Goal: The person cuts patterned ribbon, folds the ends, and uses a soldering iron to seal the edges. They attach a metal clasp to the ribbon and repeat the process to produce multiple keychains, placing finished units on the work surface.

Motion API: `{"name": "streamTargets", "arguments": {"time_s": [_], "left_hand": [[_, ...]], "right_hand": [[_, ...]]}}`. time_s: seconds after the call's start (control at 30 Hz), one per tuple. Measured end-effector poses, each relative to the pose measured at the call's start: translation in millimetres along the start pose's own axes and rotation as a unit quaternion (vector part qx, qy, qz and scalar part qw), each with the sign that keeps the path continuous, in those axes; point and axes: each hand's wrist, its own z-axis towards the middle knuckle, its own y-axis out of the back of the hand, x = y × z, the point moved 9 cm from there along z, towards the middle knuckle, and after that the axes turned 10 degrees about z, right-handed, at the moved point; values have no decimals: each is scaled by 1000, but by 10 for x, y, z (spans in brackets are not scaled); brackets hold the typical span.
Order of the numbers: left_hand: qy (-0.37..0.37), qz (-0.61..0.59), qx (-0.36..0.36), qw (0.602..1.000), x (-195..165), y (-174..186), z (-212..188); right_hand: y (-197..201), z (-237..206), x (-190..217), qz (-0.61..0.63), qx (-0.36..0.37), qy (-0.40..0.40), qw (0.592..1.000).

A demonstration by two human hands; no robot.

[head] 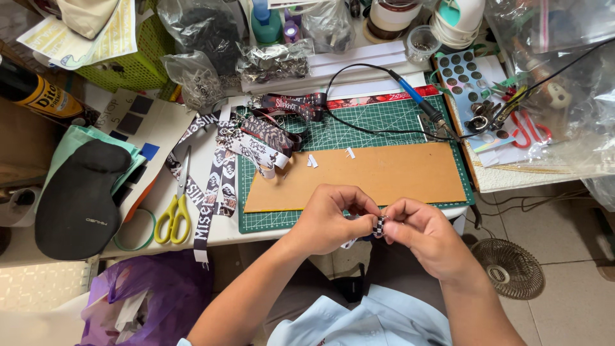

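While both hands meet just past the near edge of the table (211, 236), the room beneath and behind them is open: only the person's lap and pale blue shirt (359, 323) lie below. The left hand (330, 214) and the right hand (419, 230) are curled nearly shut, fingertips pinched together on a small checkered strap piece (380, 225) held between them, over the table's front edge. A white tail of it hangs under the left hand.

Straight beyond the hands lies a brown cardboard sheet (378, 173) on a green cutting mat (359, 125), mostly bare save for a few white scraps, so that way is open. Beyond and to the left of the left hand sprawls a heap of printed lanyard straps (250, 138), some trailing over the table edge. Further left rest yellow-handled scissors (174, 214), a green rubber band (136, 229) and a black wrist rest (80, 202). Beyond the right hand, a blue-handled soldering iron (419, 102) lies across the mat's far corner, its black cord looping over the mat. Right of that sit a card of round metal buttons (462, 78) and red-handled pliers (528, 128). On the floor, right of the right hand, stands a small round fan (511, 268); left of the left forearm, a purple plastic bag (150, 298).

Both forearms angle inward from the body, wrists bent slightly, knuckles upward.
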Motion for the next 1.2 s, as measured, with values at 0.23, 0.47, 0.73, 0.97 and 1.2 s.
{"name": "streamTargets", "arguments": {"time_s": [0.23, 0.47, 0.73, 0.97, 1.2], "left_hand": [[-24, 30, 9, 999, -86, -11, -10], [-148, 116, 9, 982, -419, -17, -133], [-133, 162, -20, 978, -342, -16, -151], [-33, -42, 46, 997, -3, 28, -52], [-10, -82, 67, 994, 36, 6, -33]], "right_hand": [[173, 0, -8, -85, -70, 63, 992], [198, -47, -16, -63, -111, 122, 984], [164, -59, -4, -83, -105, 135, 982], [157, -30, -86, -117, -79, 53, 989], [113, 41, -104, -32, -22, -5, 999]]}}
